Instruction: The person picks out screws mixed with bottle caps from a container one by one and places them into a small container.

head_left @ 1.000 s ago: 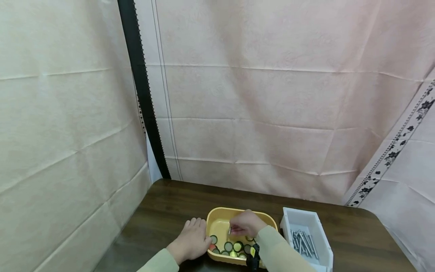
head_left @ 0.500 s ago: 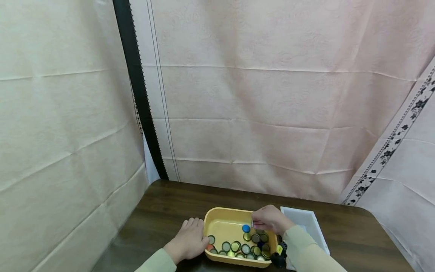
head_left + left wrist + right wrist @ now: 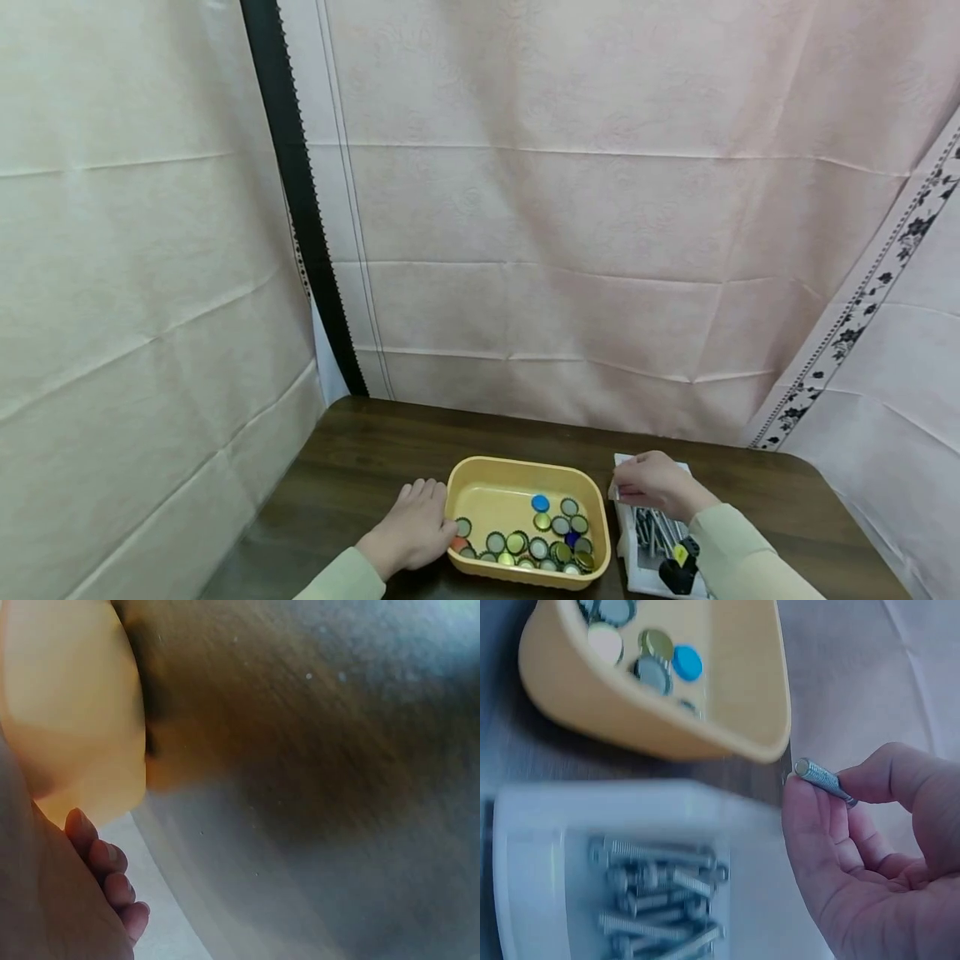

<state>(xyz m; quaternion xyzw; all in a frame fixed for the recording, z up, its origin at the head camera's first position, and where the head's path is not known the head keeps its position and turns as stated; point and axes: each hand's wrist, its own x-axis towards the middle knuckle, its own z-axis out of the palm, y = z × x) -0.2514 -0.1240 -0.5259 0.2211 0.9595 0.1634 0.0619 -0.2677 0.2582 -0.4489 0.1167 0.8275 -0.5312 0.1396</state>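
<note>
My right hand (image 3: 660,485) is over the far end of the white bin (image 3: 637,567), pinching a metal bolt (image 3: 821,778) between thumb and fingers; its round threaded end points out. Several similar bolts (image 3: 656,532) lie in that bin. My left hand (image 3: 411,527) rests against the left side of the yellow tray (image 3: 517,467), with the thumb at the rim and the fingers extended. Inside the tray are several bottle caps (image 3: 538,547), mostly lying inside-up, plus a light blue cap (image 3: 540,503) near the middle.
Both containers stand on a dark wooden table (image 3: 360,467), the white bin just right of the tray. Pale cloth (image 3: 555,250) hangs behind and to the sides. A black wrist device (image 3: 678,571) sits at my right wrist.
From inside the yellow tray, my right hand has moved right to the white bin, carrying the bolt. The left hand stays at the tray's side.
</note>
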